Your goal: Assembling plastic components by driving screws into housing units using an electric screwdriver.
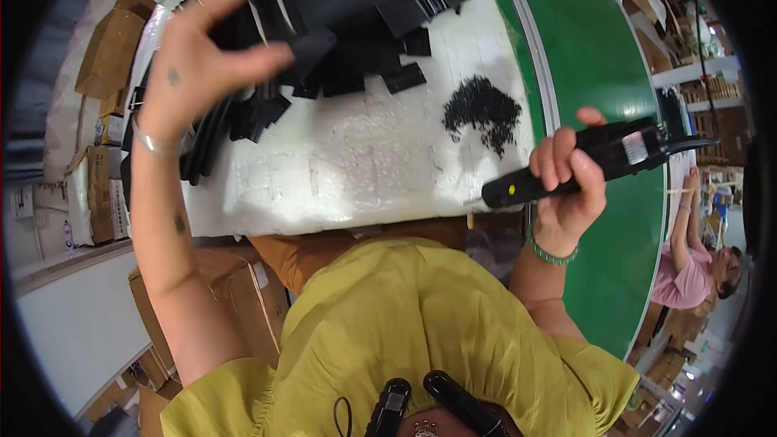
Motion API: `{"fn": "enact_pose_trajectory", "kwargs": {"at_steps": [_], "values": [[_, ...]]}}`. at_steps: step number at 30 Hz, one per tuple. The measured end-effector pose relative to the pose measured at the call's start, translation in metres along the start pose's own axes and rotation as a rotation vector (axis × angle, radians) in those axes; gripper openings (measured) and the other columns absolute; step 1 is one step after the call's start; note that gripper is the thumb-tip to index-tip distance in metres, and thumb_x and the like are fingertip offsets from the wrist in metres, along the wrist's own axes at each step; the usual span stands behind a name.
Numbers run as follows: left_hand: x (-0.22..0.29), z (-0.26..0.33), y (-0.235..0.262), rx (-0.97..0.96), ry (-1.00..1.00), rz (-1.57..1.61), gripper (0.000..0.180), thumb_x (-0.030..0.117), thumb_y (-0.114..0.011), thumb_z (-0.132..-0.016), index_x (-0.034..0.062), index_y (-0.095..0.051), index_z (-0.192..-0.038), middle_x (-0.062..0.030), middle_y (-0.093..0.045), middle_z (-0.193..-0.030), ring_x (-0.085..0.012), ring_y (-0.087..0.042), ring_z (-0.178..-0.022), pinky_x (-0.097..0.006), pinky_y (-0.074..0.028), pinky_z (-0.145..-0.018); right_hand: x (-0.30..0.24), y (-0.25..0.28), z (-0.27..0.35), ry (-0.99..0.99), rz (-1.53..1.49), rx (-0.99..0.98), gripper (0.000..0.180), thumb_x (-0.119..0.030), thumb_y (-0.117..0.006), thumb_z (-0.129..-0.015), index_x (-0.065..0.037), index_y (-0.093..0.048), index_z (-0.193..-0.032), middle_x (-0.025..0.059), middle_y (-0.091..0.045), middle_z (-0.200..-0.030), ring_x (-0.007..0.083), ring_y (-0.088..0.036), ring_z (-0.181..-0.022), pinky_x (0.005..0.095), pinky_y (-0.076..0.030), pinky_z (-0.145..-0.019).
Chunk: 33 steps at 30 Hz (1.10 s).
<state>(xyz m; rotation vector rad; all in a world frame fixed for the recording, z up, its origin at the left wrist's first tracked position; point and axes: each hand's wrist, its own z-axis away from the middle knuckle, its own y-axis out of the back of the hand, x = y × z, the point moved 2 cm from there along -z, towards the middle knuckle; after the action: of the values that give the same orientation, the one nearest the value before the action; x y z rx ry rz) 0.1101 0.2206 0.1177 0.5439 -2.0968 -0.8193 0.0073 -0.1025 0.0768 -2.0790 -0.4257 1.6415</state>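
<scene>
My left hand (206,53) reaches up over the white bench top (340,162) and pinches a black flat strip (312,44) between thumb and fingers, at the edge of a big heap of black flat pieces (356,8). My right hand (571,174) grips a black electric hand tool (595,163) with a cable at its far end, held level just past the bench's right edge. A small pile of tiny black screws (481,109) lies on the bench between the two hands.
A green conveyor belt (599,57) runs along the right side of the bench. Another person in a pink top (688,271) sits beyond it at the right. Cardboard boxes (105,48) stand on the left, and more of them below the bench.
</scene>
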Motion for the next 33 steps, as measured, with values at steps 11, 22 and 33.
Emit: {"fn": "enact_pose_trajectory", "kwargs": {"at_steps": [11, 22, 33], "values": [[0.049, 0.086, -0.105, -0.236, 0.024, 0.021, 0.068, 0.031, -0.080, -0.053, 0.0108, -0.056, -0.113, -0.0141, -0.053, -0.112, -0.0391, -0.040, -0.112, -0.045, -0.036, -0.093, 0.022, 0.005, -0.034, 0.274, 0.080, -0.008, 0.034, 0.003, -0.049, -0.073, 0.002, -0.044, -0.106, 0.0061, -0.046, -0.061, 0.0146, -0.043, -0.048, 0.0307, -0.042, -0.053], [0.077, 0.034, -0.165, -0.178, -0.195, 0.017, 0.026, 0.016, -0.073, -0.064, 0.0080, -0.066, -0.088, -0.0057, -0.057, -0.087, -0.0277, -0.049, -0.097, -0.039, -0.037, -0.087, 0.014, -0.007, -0.031, 0.291, 0.144, -0.037, 0.035, -0.005, -0.049, -0.075, -0.005, -0.047, -0.109, 0.0018, -0.036, -0.061, 0.0122, -0.037, -0.052, 0.0288, -0.035, -0.057], [0.067, 0.017, -0.179, -0.051, -0.075, 0.273, 0.015, 0.011, -0.074, -0.060, 0.0070, -0.065, -0.071, -0.0031, -0.063, -0.069, -0.0227, -0.055, -0.088, -0.035, -0.043, -0.077, -0.012, -0.004, -0.031, 0.399, -0.072, -0.195, 0.042, -0.009, -0.048, -0.075, -0.009, -0.043, -0.117, -0.0002, -0.038, -0.060, 0.0118, -0.038, -0.048, 0.0293, -0.038, -0.057]]}}
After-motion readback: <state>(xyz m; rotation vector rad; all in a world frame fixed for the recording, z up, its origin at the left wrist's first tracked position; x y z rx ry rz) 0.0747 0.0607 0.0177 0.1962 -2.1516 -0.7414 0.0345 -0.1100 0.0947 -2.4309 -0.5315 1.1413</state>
